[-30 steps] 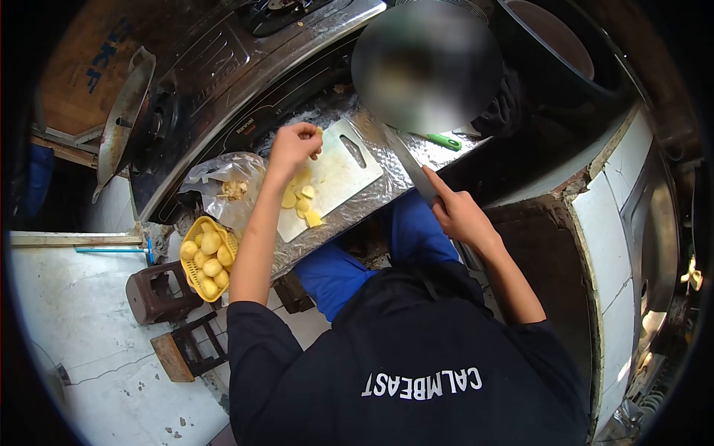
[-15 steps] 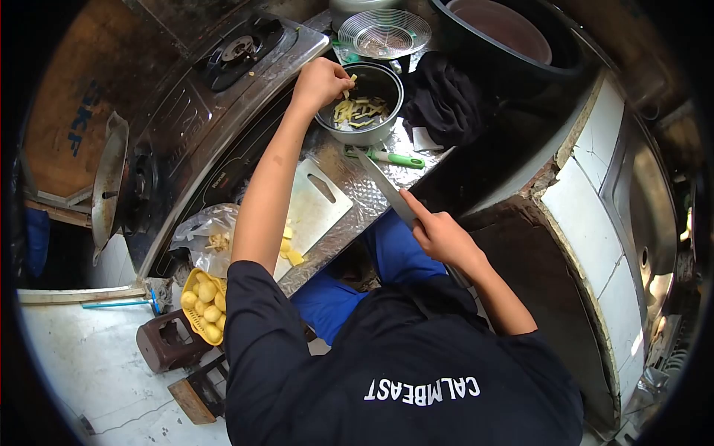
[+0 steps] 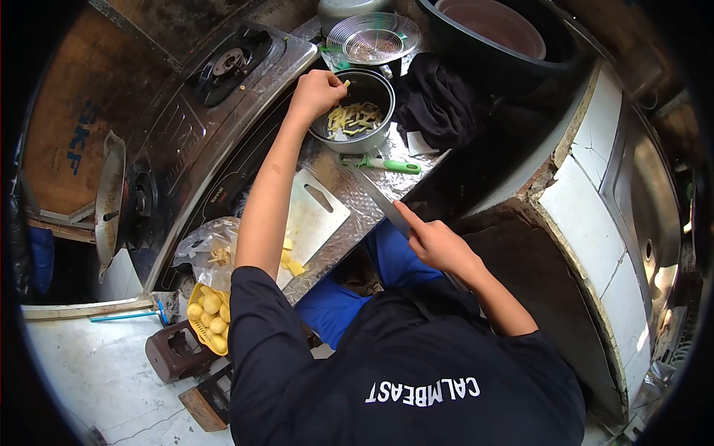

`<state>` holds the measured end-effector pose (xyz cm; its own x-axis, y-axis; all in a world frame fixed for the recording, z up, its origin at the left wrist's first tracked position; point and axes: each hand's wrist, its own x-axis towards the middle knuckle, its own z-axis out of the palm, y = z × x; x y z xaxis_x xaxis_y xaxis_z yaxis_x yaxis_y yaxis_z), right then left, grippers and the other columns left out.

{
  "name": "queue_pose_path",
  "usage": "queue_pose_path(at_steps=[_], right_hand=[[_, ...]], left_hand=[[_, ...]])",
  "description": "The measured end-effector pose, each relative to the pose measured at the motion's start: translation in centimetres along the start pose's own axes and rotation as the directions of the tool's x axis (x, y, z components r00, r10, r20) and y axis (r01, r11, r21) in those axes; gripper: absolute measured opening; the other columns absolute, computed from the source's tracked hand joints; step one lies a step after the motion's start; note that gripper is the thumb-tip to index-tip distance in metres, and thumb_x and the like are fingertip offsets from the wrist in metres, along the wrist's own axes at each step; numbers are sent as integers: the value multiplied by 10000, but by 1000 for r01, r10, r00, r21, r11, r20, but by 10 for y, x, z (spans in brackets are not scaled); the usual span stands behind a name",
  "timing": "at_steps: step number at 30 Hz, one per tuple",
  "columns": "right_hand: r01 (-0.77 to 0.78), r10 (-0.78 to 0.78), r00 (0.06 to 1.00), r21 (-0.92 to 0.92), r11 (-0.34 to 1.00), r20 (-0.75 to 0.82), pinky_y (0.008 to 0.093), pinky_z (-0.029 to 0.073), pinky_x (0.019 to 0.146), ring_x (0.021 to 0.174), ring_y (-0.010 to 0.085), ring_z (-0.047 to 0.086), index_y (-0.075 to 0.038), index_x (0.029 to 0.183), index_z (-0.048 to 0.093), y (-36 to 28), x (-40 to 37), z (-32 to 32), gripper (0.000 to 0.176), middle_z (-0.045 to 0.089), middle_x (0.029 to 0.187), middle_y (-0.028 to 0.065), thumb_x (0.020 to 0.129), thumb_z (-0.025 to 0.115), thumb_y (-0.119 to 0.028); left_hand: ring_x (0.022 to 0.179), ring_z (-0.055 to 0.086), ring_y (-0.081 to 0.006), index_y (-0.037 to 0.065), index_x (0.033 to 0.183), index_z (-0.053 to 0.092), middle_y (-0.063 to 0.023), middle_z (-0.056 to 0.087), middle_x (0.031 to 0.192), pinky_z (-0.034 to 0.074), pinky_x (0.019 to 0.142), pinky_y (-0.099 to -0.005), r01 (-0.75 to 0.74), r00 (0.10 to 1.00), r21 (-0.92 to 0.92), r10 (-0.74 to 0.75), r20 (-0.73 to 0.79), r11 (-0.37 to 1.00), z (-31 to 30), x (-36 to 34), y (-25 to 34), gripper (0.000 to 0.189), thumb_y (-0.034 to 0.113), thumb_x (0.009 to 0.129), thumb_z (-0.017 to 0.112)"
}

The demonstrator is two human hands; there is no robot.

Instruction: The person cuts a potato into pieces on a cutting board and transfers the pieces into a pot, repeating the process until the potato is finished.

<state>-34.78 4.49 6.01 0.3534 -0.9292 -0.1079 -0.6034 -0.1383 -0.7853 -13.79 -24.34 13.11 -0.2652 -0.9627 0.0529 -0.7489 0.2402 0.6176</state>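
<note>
Over the near-left rim of a round metal pot, my left hand is closed, with a small pale yellow piece at its fingertips. Cut yellow strips lie inside the pot. My right hand grips a large knife, its blade pointing up and left toward the pot. A green-handled peeler rests on the foil-covered counter between pot and knife. Partly behind my left forearm is a white cutting board, with yellow pieces near its lower edge.
A yellow basket of peeled potatoes and a plastic bag sit at the lower left. Beyond the pot are a wire rack, a black cloth and a large dark tub. A stove stands at the upper left.
The camera view has shifted slightly. Fewer pieces show at my left hand's fingertips, while the hand stays at the pot. My right hand still holds the knife in nearly the same place.
</note>
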Motion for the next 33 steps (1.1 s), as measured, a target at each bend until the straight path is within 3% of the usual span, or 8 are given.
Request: queue_pose_path(at_steps=[3, 15, 17, 21, 24, 27, 29, 33], right_hand=[[17, -17, 1000, 29, 999, -19, 543, 538, 707, 699, 462, 660, -143, 1575, 285, 0, -1, 1, 741, 669, 775, 283, 891, 559, -64], [16, -16, 1000, -9, 1000, 9, 558, 532, 680, 669, 463, 651, -142, 1572, 289, 5, -2, 6, 743, 645, 712, 290, 886, 563, -65], [62, -61, 998, 13, 998, -29, 556, 530, 669, 649, 463, 644, -142, 1574, 282, 7, -1, 10, 754, 636, 687, 284, 880, 565, -63], [34, -34, 999, 25, 999, -17, 555, 530, 667, 641, 463, 641, -141, 1576, 279, 4, -4, 8, 762, 630, 675, 284, 876, 569, -63], [2, -2, 1000, 4, 1000, 11, 552, 529, 666, 635, 462, 640, -146, 1579, 275, 4, -6, 8, 766, 627, 671, 283, 876, 568, -63], [12, -12, 1000, 5, 1000, -6, 550, 529, 666, 635, 462, 640, -157, 1582, 274, 8, -7, 10, 769, 626, 669, 284, 876, 565, -62], [4, -4, 1000, 7, 1000, -8, 550, 529, 666, 633, 463, 640, -170, 1583, 274, 8, -8, 10, 771, 625, 666, 282, 876, 563, -62], [-5, 5, 1000, -1, 1000, 0, 552, 529, 666, 639, 464, 642, -174, 1583, 273, 8, -7, 11, 769, 628, 671, 284, 877, 559, -65]], left_hand=[[664, 732, -203, -10, 882, 771, -144, 735, 719, 575, 695, -333, -28, 999, 66, 30, -19, 997, 0, -1, 0, 213, 172, 778, 733], [630, 725, -191, 0, 918, 770, -126, 730, 701, 575, 685, -328, -66, 997, -74, 63, -33, 995, 6, -3, -3, 221, 154, 817, 647], [626, 725, -209, 9, 948, 765, -136, 729, 712, 578, 695, -331, -83, 996, 31, 84, -35, 996, 5, -5, 0, 227, 150, 822, 639], [624, 725, -221, 24, 961, 764, -150, 729, 737, 578, 702, -331, -126, 991, 33, 128, -32, 991, 4, -11, 7, 220, 142, 823, 639], [676, 736, -256, 39, 963, 771, -169, 733, 769, 578, 729, -349, -97, 995, 34, 98, -16, 995, 6, -6, 1, 209, 148, 831, 651], [764, 742, -294, 42, 973, 774, -182, 738, 811, 577, 764, -381, -185, 976, 139, 199, -94, 973, 10, -1, -5, 207, 170, 842, 678], [842, 733, -332, 59, 987, 781, -191, 740, 857, 574, 800, -410, -119, 991, 173, 127, -35, 978, 5, -4, 2, 212, 203, 850, 705], [865, 728, -342, 96, 1000, 787, -180, 744, 904, 576, 821, -429, -153, 986, 305, 165, -15, 940, 4, -3, 1, 204, 219, 861, 704]])
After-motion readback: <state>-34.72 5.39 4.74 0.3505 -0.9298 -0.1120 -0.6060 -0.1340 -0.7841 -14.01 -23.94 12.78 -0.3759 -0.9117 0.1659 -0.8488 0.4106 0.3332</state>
